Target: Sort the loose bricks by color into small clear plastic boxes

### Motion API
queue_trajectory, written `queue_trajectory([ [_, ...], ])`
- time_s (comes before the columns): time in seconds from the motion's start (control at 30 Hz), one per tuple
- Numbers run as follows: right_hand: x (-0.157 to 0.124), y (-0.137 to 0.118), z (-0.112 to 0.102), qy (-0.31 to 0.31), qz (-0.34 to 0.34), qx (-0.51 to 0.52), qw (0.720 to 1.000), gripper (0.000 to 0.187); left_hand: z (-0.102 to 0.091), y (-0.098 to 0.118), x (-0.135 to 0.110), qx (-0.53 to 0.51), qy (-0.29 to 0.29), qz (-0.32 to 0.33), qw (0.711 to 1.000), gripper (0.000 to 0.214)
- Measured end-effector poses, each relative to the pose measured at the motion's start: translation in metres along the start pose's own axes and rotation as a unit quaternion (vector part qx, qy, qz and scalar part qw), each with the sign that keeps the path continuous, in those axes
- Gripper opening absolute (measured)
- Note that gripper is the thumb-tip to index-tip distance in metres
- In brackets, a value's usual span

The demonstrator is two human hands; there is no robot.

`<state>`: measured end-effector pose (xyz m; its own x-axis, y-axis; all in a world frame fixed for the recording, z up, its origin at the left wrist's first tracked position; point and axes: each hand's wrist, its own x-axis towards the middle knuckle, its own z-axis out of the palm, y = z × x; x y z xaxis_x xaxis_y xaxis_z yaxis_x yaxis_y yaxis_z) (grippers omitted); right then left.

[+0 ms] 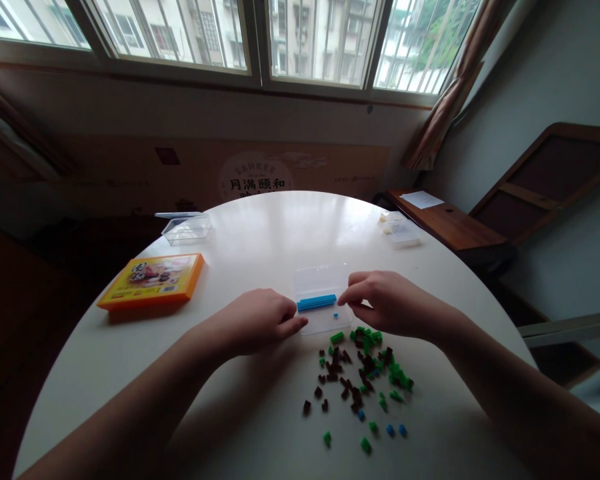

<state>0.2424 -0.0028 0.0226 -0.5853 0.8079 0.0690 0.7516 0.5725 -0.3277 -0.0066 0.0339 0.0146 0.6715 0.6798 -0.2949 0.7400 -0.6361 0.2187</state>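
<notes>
On translucent plastic tray [320, 275]: ribbed blue bar [317, 303] between left hand [265, 321] and right hand [383, 301]; can't tell grips.

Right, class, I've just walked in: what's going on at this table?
A person has both hands at a clear tray. The left hand is at the left end of a blue bar, the right hand near its other end; contact is hard to tell. A small blue piece lies apart, with green, brown and blue bits scattered nearer the person.
</notes>
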Motion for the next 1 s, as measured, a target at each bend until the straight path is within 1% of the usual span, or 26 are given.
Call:
queue_trajectory([
  [0.13, -0.007, 0.002, 0.005, 0.001, 0.005, 0.007, 1.000, 0.032, -0.001, 0.000, 0.000, -0.002, -0.003, -0.004, 1.000, 0.048],
  [0.27, -0.005, 0.000, 0.012, 0.001, 0.013, -0.013, 1.000, 0.031, 0.000, 0.000, 0.000, -0.004, 0.005, -0.004, 1.000, 0.048],
  [0.43, -0.002, -0.003, 0.013, -0.005, 0.025, -0.034, 0.999, 0.028, 0.001, 0.000, 0.000, -0.001, 0.005, -0.002, 1.000, 0.047],
  [0.67, 0.000, -0.008, 0.015, 0.015, 0.078, -0.099, 0.992, 0.028, 0.000, 0.001, -0.001, 0.000, 0.006, -0.006, 1.000, 0.047],
  [0.8, 0.002, -0.012, 0.017, 0.027, 0.106, -0.115, 0.987, 0.028, 0.001, 0.001, 0.000, 0.002, 0.005, -0.006, 1.000, 0.046],
  [1.0, 0.004, -0.011, 0.021, 0.043, 0.111, -0.116, 0.986, 0.028, 0.002, -0.001, 0.001, 0.002, 0.008, -0.002, 1.000, 0.046],
])
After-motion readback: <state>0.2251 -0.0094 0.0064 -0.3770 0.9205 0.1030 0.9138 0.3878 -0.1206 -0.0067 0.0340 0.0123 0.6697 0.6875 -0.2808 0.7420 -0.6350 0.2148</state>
